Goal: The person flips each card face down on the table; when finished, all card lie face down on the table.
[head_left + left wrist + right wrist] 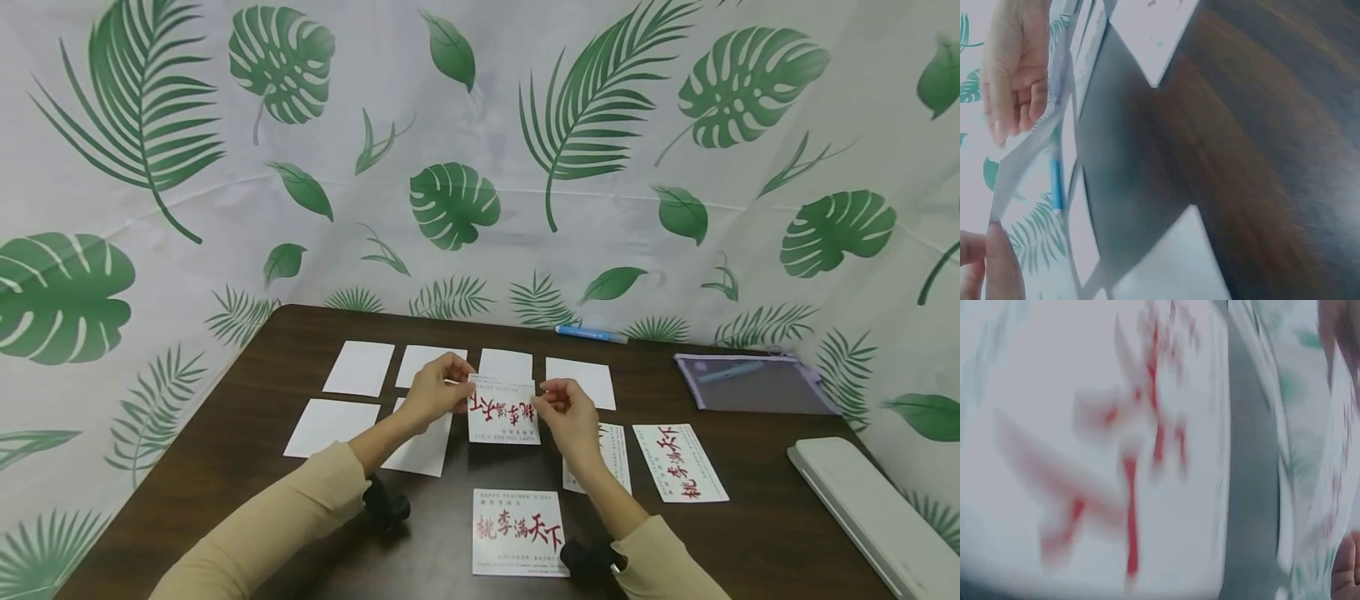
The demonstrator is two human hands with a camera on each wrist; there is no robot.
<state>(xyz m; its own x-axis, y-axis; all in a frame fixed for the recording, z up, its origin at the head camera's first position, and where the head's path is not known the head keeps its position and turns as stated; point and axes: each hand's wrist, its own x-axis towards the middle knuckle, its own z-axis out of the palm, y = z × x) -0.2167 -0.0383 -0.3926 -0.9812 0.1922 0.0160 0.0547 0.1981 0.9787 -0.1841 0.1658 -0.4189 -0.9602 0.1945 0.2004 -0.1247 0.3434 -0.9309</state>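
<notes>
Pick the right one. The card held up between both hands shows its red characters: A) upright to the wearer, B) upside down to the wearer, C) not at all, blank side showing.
B: the held card, pinched by the left hand and right hand, shows inverted red characters, unlike the upright card lying nearest.

Your left hand (pixel 435 390) and right hand (pixel 564 408) each pinch a top corner of a white card with red characters (pixel 502 412), holding it printed side toward you, upside down, just above the dark brown table (pixel 225 467). Nearer to you than that card lies another printed card (pixel 518 532) face up, to its right lie two more printed cards (pixel 679 462), and beyond and left of it lie blank white cards (pixel 358 367) in two rows. Well to the right of the held card are a purple zip pouch (pixel 753 383) and a white flat case (pixel 870 504), and a blue pen (pixel 591 334) lies at the table's far edge beyond it.
</notes>
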